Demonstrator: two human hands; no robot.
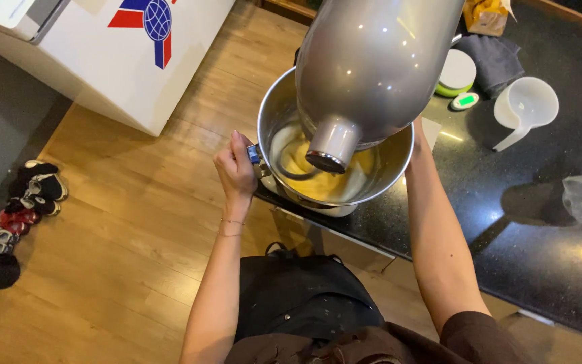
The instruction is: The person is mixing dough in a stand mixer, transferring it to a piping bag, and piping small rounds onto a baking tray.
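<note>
Looming mixer head (pixel 372 61) over bowl (pixel 271 114)

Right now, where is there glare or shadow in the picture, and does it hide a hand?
Head view: bright glints on the silver mixer head and the black countertop; the mixer head and bowl hide the right hand; the left hand, on the bowl's handle, is evenly lit and sharp.

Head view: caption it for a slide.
Left hand grips the steel mixing bowl's handle under a silver stand mixer; yellow batter inside.
</note>
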